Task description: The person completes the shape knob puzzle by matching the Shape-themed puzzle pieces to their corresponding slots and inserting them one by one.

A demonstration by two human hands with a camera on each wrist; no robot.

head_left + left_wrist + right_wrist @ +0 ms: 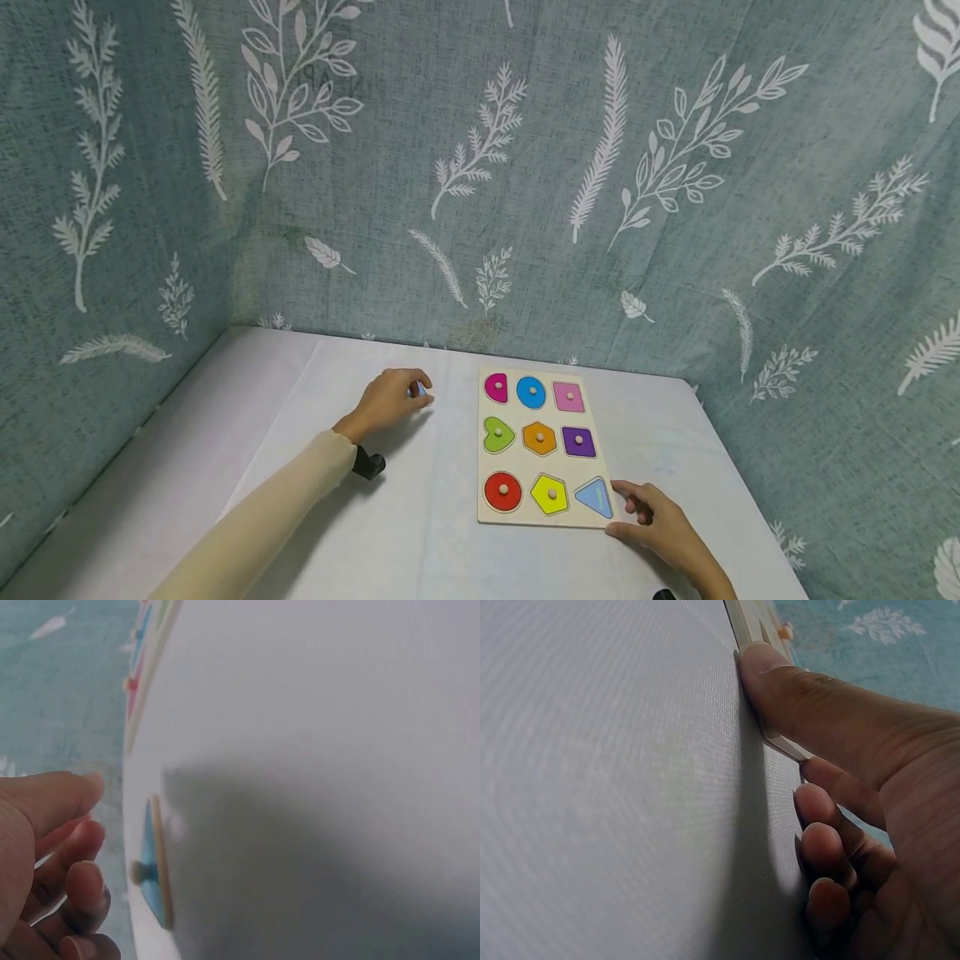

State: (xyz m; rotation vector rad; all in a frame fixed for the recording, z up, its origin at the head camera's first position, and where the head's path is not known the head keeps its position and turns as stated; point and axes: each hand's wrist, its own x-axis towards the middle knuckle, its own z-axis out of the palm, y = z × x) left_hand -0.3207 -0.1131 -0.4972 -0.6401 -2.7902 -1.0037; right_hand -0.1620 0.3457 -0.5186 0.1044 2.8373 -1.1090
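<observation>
A wooden shape puzzle board (517, 508) lies flat on the table. Knobbed pieces sit in most of its recesses, while the triangular recess (593, 498) at the near right corner shows a bare blue bottom. My right hand (660, 527) holds that corner, thumb on the near edge and index finger at the right side. Left of the board, my left hand (392, 400) hovers, fingers loosely bent, over a blue puzzle piece (152, 870). That piece rests on the table, knob up, apart from the fingertips; the hand mostly covers it in the head view.
A white cloth covers the table (420, 533). Patterned grey-green curtain fabric (525, 250) stands along the back and both sides. Among the seated pieces are a red circle (495, 500), a yellow pentagon (546, 502) and a green heart (492, 446).
</observation>
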